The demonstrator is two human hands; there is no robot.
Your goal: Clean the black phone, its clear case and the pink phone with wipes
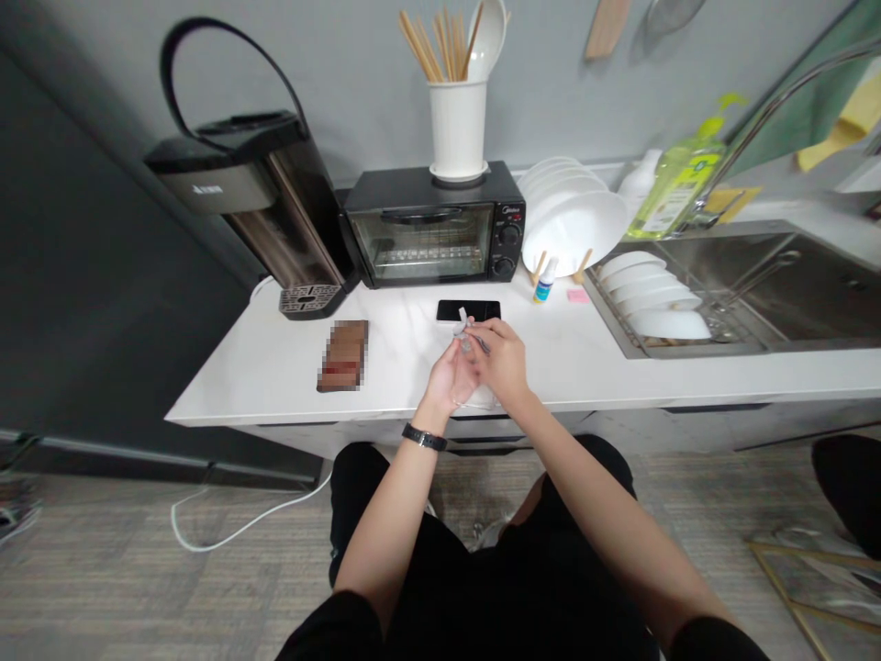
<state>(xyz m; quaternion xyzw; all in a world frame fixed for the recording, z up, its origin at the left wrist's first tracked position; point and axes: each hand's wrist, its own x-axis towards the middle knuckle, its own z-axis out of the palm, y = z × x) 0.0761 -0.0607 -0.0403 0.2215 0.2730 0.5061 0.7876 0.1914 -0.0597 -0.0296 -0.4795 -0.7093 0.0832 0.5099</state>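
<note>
You do best with light, even fingertip pressure as your left grip [449, 378] and right grip [506, 363] pinch the small, pale, partly see-through item [461, 328] above the smooth white surface [405, 349], by the black rectangular phone [450, 310].

Phone [469, 310] just beyond the hands [474, 360]

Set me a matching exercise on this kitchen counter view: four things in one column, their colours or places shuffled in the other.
1. Utensil holder
2. Large pump bottle
3. Phone
4. Small flat item near the plate rack

A. Yellow-green
B. Pink
C. On top of the toaster oven
D. Black, lying on the counter

Pairs: 1-C, 2-A, 3-D, 4-B
</note>
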